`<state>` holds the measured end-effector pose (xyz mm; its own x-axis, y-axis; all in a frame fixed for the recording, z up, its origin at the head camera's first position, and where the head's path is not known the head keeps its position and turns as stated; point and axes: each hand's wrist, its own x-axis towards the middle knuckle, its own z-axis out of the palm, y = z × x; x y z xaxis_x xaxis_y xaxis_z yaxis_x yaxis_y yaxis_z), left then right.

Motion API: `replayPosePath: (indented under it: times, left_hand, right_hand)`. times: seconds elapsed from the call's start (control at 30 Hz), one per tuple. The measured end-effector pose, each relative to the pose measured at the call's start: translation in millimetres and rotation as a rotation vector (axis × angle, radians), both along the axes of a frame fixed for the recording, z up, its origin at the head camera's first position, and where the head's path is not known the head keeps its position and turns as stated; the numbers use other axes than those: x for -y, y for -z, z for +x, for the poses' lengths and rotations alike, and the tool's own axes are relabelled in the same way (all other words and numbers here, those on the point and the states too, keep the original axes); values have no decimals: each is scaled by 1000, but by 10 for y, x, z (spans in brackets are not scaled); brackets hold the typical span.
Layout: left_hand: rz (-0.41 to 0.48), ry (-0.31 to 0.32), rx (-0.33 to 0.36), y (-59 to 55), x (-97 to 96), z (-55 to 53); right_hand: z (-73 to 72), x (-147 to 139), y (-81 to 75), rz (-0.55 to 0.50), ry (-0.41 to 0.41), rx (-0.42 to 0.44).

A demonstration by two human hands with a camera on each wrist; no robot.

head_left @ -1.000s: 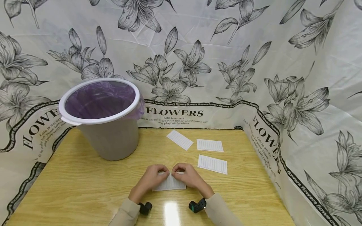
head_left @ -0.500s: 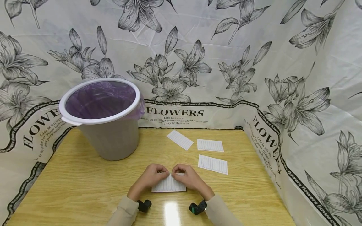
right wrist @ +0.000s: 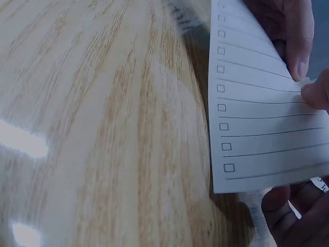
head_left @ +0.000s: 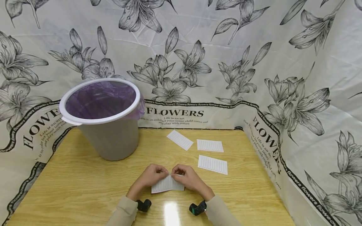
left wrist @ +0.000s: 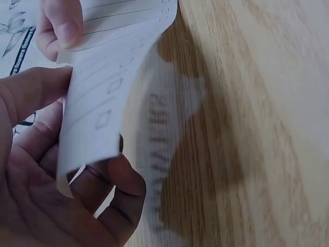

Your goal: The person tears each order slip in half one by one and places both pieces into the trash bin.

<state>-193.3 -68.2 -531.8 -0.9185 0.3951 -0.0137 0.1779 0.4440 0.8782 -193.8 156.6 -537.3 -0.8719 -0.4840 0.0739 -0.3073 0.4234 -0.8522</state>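
A ruled checklist sheet [head_left: 165, 185] with a column of small checkboxes is raised off the wood in front of the person, bowed along its length. The left hand [head_left: 154, 176] pinches its far edge near the middle between thumb and fingers. Close beside it, the right hand [head_left: 186, 177] pinches the same edge, the two thumbs nearly meeting. In the right wrist view the sheet [right wrist: 257, 123] shows its checkboxes along the near edge. Between the thumbs the paper's edge looks uneven in the left wrist view; whether it is torn there, I cannot tell.
Three more ruled sheets lie flat beyond the hands: one angled sheet [head_left: 180, 140], one sheet at the back right [head_left: 210, 145] and one nearer sheet [head_left: 212, 164]. A grey bin [head_left: 113, 141] with a purple liner [head_left: 85, 100] stands at the back left. Flower-printed cloth surrounds the wooden table [head_left: 85, 191].
The held sheet has gone from nearly flat to bent, its near edge now kinked in the middle and its right corner drawn slightly inward. Both hands keep their hold in nearly the same place.
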Motion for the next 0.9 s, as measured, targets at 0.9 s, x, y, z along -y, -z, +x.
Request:
replayPosePath:
  times: [0.9]
  left_hand:
    - [-59, -90, 2, -28, 139, -10]
  right_hand:
    - [-29, -54, 68, 9, 84, 6]
